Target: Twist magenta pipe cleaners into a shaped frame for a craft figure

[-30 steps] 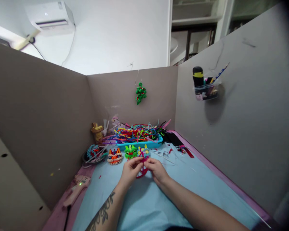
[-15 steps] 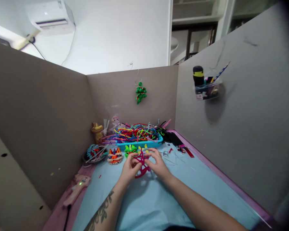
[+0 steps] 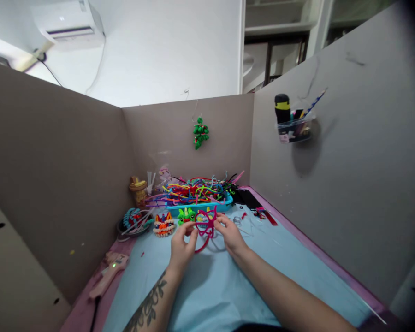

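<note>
A magenta pipe-cleaner shape (image 3: 206,224), bent into open loops with thin points at the top and a long curved piece below, is held up over the blue table cover. My left hand (image 3: 182,244) has its fingertips on the left edge of the loops, thumb and forefinger bent around it. On the other side my right hand (image 3: 231,236) pinches the right edge between thumb and fingers. Just behind sit a green pipe-cleaner figure (image 3: 186,216) and a yellow one, the latter partly hidden by the loops. An orange-and-cream figure (image 3: 163,226) stands to their left.
A blue tray (image 3: 180,210) heaped with colourful pipe cleaners stands at the back. To the left are a dark bowl (image 3: 135,232) and a pink glue gun (image 3: 107,275) with a green light. Scissors (image 3: 237,221) and small bits lie right. Grey panels enclose the table.
The magenta shape has turned so its loops face me more openly. My hands have moved slightly apart, the left one outward to the left. The whole view has shifted a little.
</note>
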`<state>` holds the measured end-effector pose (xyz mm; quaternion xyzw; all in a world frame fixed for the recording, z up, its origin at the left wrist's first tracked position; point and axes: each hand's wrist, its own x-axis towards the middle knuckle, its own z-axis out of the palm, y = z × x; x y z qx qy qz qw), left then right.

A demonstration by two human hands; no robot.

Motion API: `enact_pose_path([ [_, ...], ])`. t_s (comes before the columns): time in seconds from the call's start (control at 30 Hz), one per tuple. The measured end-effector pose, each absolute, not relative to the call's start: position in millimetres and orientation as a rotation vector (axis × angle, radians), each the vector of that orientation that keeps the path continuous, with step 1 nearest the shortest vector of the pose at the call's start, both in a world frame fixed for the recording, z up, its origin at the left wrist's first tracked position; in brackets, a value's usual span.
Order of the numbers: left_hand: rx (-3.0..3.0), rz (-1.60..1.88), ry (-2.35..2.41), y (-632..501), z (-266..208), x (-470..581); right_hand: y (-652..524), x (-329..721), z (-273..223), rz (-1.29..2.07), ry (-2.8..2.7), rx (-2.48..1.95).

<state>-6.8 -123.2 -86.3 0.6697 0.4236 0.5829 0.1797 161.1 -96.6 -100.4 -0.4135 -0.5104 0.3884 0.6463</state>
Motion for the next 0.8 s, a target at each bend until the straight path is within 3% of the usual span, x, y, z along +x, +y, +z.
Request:
enact_pose_path([
  [0.4,1.636,1.511,1.099,-127,-83,5,-113,140,-100,0.973,-1.306,-0.841],
  [0.63,1.541,1.534,1.067,-122,-87,5,-114,139,-102,0.791,-1.413,-0.924],
  [0.8,1.413,1.515,0.891,-121,-83,1,-105,143,-107,0.896,-1.154,-0.877],
])
